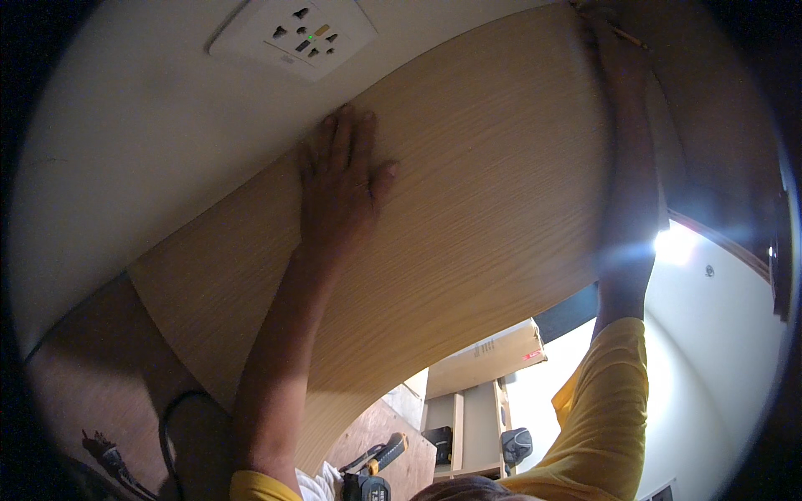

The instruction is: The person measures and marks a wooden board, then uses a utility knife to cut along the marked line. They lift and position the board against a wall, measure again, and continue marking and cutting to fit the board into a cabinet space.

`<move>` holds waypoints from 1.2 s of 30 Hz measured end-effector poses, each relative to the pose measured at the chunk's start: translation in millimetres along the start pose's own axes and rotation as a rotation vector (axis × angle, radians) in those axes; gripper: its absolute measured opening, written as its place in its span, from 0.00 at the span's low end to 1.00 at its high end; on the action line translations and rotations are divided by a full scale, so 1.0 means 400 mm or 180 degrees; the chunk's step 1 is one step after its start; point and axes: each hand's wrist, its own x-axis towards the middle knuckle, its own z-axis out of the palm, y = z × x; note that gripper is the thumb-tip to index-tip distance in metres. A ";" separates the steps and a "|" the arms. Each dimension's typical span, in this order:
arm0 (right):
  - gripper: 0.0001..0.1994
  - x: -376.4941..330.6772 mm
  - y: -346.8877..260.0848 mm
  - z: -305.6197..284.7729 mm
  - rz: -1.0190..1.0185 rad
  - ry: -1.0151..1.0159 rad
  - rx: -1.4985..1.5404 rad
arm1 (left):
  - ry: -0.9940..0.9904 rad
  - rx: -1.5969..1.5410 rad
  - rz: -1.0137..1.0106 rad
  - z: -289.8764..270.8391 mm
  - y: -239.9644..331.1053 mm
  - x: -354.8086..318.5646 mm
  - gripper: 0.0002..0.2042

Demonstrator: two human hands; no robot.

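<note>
A wide wood-grain panel stretches across the view, its far edge along the pale wall. My left hand lies flat on it near that edge, palm down with the fingers spread, and holds nothing. My right arm, in a yellow sleeve, reaches along the panel's right end. At the top right, my right hand is dim and smeared by motion. A thin orange-brown stick shows beside it; whether the hand holds the stick is hidden.
A white socket plate is set in the wall above the panel. Plugs and a black cable lie at lower left. Below the panel are a cardboard box, a yellow-and-black tool and wooden framing. A bright light glares at right.
</note>
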 end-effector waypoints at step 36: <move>0.21 -0.005 -0.014 -0.037 -0.0139 -0.0519 0.0030 | -0.0146 0.0022 -0.0081 -0.005 0.009 0.003 0.33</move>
